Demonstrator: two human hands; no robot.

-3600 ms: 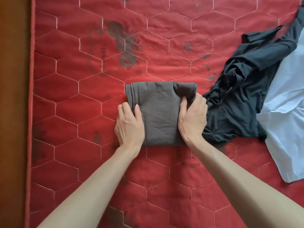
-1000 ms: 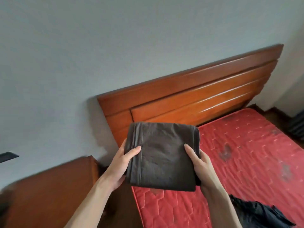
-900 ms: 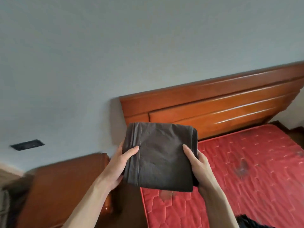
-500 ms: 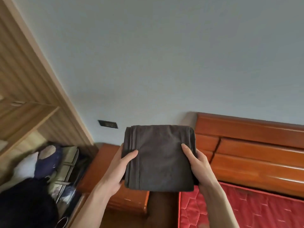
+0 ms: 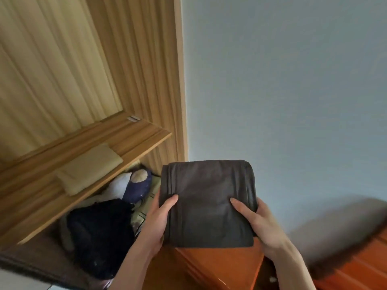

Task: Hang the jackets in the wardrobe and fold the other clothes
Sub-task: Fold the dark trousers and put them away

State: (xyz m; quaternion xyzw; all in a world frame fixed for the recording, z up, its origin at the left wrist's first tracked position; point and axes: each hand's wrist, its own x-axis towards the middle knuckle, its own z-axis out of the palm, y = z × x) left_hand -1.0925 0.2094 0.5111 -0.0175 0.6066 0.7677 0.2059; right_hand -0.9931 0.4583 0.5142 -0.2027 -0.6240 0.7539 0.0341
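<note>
Folded garment (image 5: 209, 203): dark grey, held in the air at lower centre of frame, before the grey wall (image 5: 282, 80).
Left hand (image 5: 160, 222): clamped on its left edge, thumb on top.
Right hand (image 5: 259, 222): clamped on its right edge, thumb on top.
Wardrobe (image 5: 134, 59): left of frame; beige folded cloth (image 5: 88, 168) on shelf (image 5: 125, 135).

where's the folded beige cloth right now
In the head view it lies on the wooden wardrobe shelf at left: the beige cloth, above the dark clothes pile and left of the folded grey garment held in both hands.
</note>
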